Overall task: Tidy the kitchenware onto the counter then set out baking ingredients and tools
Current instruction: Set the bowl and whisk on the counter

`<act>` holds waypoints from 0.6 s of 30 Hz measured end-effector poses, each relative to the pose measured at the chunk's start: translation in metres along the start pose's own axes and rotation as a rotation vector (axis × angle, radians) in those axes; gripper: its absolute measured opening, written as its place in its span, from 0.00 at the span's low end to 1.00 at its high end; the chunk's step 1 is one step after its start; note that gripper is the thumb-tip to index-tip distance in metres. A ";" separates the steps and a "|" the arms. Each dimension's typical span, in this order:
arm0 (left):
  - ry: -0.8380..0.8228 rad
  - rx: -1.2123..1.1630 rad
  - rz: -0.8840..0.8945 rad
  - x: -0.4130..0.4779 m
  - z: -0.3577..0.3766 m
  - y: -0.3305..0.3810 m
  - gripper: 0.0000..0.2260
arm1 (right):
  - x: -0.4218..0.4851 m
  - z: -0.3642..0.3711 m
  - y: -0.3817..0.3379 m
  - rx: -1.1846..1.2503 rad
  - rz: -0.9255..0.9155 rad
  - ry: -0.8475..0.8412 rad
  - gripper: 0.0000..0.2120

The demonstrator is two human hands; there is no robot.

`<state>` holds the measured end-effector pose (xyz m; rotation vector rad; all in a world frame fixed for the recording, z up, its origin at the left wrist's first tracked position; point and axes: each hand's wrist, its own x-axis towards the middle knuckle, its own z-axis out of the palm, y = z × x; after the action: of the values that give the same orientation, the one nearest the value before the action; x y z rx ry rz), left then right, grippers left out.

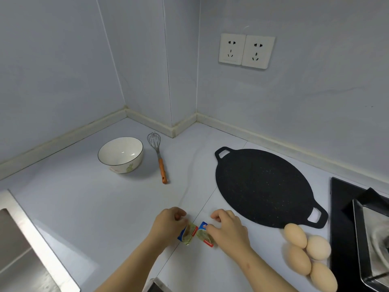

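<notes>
Looking down at the near part of the tabletop [84, 207], we have both hands busy: the left hand [168, 224] pinches the left foil packet [187, 236] between thumb and curled fingers, and the right hand [229, 230] pinches the right foil packet [205, 236] the same way, the two packets tilted toward each other and just about touching. Whether they rest on the tabletop or hang just above it, we cannot tell. Now, the worries. These look like soft portions, butter perhaps, and a tight pinch could squash them or split the foil, so we want a light grip. Set down on an edge, they may simply tip over. The bigger danger sits to the right: four eggs [316, 247] lie loose in a cluster, touching one another, just beside the black griddle pan [263, 186] and the stove [345, 207], with nothing to stop a roll. The right forearm runs near them, and a careless sweep could nudge one toward the front edge, and a cracked egg means one ingredient fewer. Farther back, the bowl [121, 153] and the whisk [162, 170] lie side by side, well apart from the hands, and we judge them safe.
</notes>
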<state>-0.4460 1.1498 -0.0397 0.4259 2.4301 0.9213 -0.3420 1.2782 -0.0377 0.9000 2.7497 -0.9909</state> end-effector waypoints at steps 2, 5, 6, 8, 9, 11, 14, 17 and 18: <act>0.006 -0.027 -0.011 0.000 -0.002 0.004 0.12 | 0.001 0.000 -0.001 0.012 0.016 0.001 0.14; 0.015 -0.070 -0.018 0.000 -0.005 0.008 0.13 | 0.002 -0.001 -0.003 0.033 0.041 0.010 0.13; 0.016 -0.080 -0.017 0.001 -0.006 0.010 0.13 | 0.002 -0.002 -0.003 0.055 0.053 0.011 0.13; 0.025 -0.097 -0.002 0.002 -0.009 0.014 0.13 | 0.004 -0.005 -0.005 0.132 0.072 0.014 0.12; 0.033 -0.099 0.013 0.003 -0.010 0.017 0.13 | 0.005 -0.006 -0.007 0.168 0.074 0.018 0.12; 0.041 -0.116 0.047 0.005 -0.015 0.024 0.12 | 0.007 -0.010 -0.012 0.203 0.059 0.041 0.13; 0.039 -0.162 0.073 0.009 -0.022 0.035 0.12 | 0.012 -0.019 -0.017 0.222 0.022 0.097 0.12; 0.039 -0.184 0.102 0.014 -0.028 0.047 0.11 | 0.019 -0.028 -0.020 0.219 -0.004 0.145 0.11; 0.043 -0.200 0.112 0.015 -0.031 0.051 0.11 | 0.021 -0.032 -0.021 0.220 -0.012 0.156 0.11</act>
<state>-0.4704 1.1772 0.0098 0.4772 2.3421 1.2204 -0.3675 1.2951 -0.0066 1.0339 2.8136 -1.2991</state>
